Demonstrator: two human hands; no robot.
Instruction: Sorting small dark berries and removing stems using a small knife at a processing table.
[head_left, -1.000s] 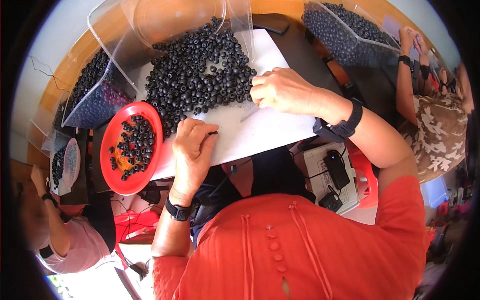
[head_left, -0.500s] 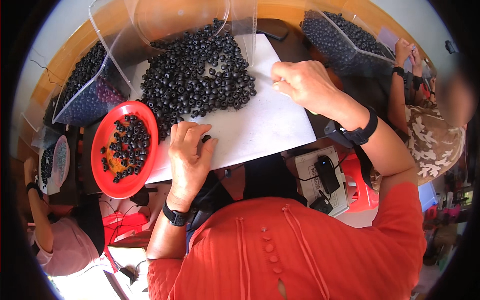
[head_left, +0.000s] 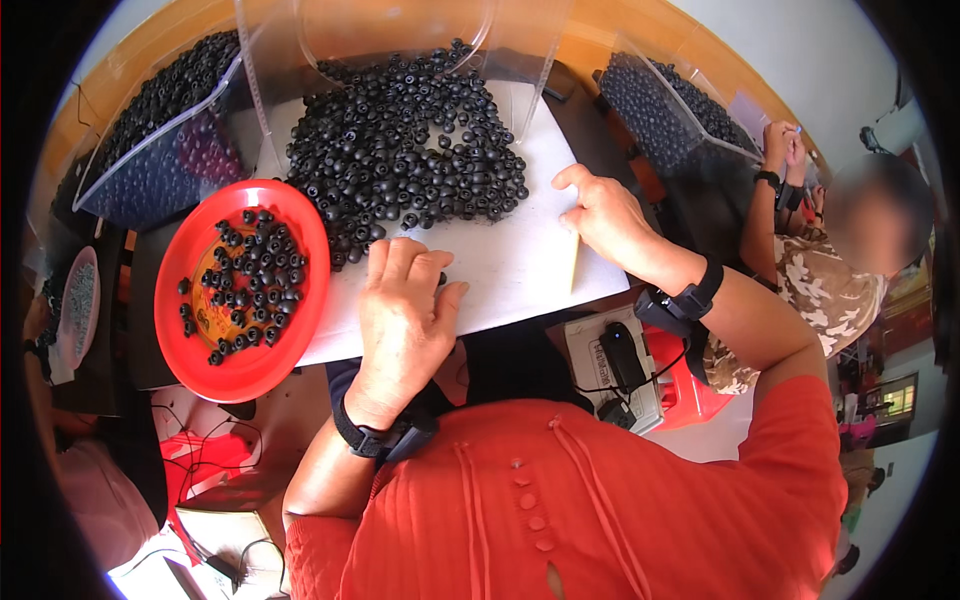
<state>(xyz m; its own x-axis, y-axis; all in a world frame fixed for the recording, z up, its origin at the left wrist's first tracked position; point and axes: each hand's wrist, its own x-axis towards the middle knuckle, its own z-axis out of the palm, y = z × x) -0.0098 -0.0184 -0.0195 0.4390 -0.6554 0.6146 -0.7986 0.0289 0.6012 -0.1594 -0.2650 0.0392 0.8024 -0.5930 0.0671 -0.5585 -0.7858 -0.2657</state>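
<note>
A large heap of small black beads [head_left: 400, 150], round with a hole in each, spreads over a white board [head_left: 500, 270]. At the board's near edge my left hand [head_left: 410, 305] is closed, pinching a black bead [head_left: 443, 279] between thumb and fingers. My right hand [head_left: 610, 215] is closed over the board's right side, with a thin pale-yellow stick [head_left: 573, 262] pointing down from its fingers; its upper end is hidden by the hand. Left of my left hand, a red oval plate [head_left: 175, 330] carries a smaller group of black beads [head_left: 260, 280].
Clear plastic bins of black beads stand at the back left [head_left: 150, 170] and back right [head_left: 670, 110]. A clear open container [head_left: 275, 80] rises behind the heap. At the right sits another person [head_left: 830, 270]; a pink dish [head_left: 78, 305] is at far left.
My right hand has come down and nearer, and the yellow stick now shows below it. My left hand stays close to the board's edge with the bead. The whole view has shifted slightly.
</note>
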